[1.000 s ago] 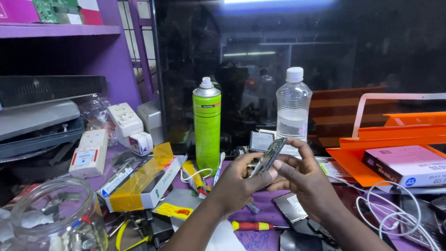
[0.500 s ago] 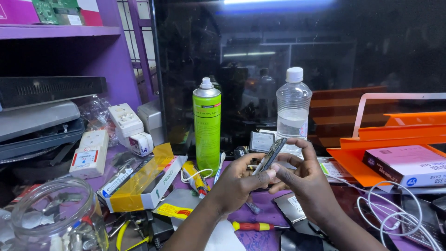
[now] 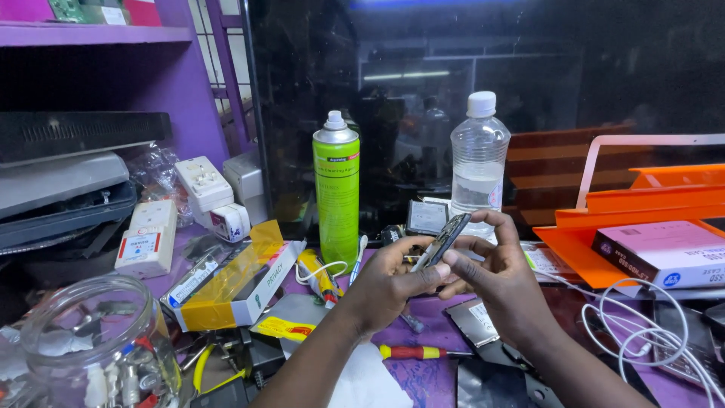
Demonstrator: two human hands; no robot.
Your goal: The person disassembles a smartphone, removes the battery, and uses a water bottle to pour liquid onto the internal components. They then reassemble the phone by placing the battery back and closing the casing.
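Both hands gripped 1 slim dark phone (image 3: 442, 240) edge-on, just in front of the clear water bottle (image 3: 478, 155): left hand (image 3: 389, 279) clamped below, right hand (image 3: 495, 272) pinching its side. Firm support, gentle even pressure seemed wisest.

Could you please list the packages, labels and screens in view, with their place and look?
Spray can: centre, tall, green, silver top.
Water bottle: right of it, clear, white cap.
Box: orange tray, right; white, dark edge.
Carton: left, white, yellow-taped.
Phone: dark, in left hand and right hand.
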